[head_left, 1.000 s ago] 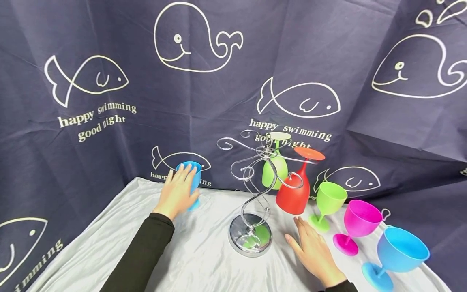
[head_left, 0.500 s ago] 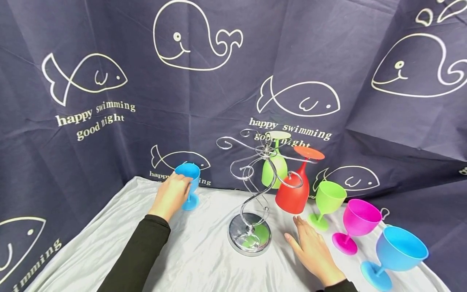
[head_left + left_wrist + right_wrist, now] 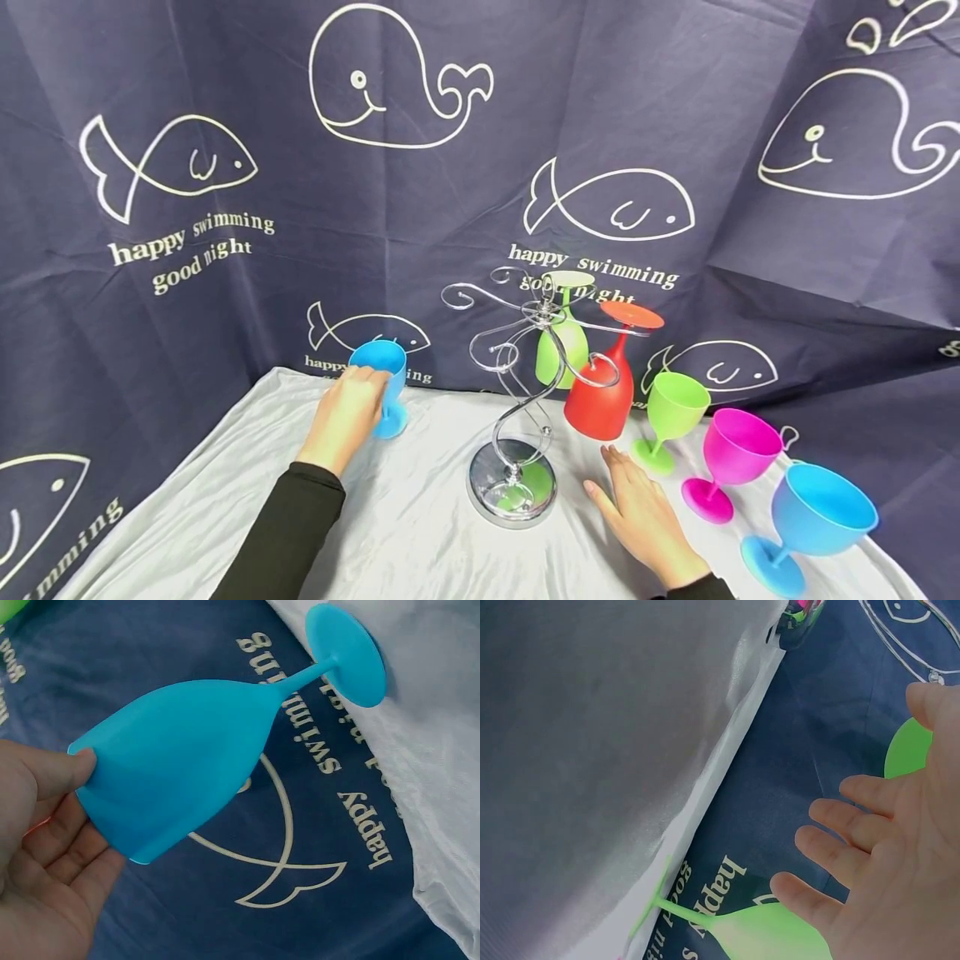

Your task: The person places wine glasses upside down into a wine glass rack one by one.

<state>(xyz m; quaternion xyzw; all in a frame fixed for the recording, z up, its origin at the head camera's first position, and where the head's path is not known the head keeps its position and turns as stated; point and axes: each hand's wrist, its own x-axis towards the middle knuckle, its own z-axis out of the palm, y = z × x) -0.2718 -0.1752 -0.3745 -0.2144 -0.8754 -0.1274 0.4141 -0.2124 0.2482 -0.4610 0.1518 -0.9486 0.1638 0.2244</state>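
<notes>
A blue plastic goblet [image 3: 392,387] stands at the left of the cloth, mouth up. My left hand [image 3: 347,417] pinches its rim; in the left wrist view the thumb lies on the outside of the blue bowl [image 3: 176,761], and the other fingers are partly hidden behind it. Whether its foot touches the cloth I cannot tell. Beside the chrome stemware rack [image 3: 512,492], my right hand [image 3: 637,512] lies with fingers straight, holding nothing. From the rack hang a red goblet [image 3: 600,404] and a green goblet [image 3: 561,354], both upside down.
On the right, a green goblet [image 3: 677,406], a magenta goblet [image 3: 741,447] and a larger-looking blue goblet [image 3: 821,512] stand upright in a slanting row. White cloth [image 3: 420,533] covers the table. A dark printed curtain [image 3: 450,217] rises behind it.
My left hand has come down from over the blue goblet's mouth and now grips its rim. The goblet sits slightly further left in view. My right hand stays put.
</notes>
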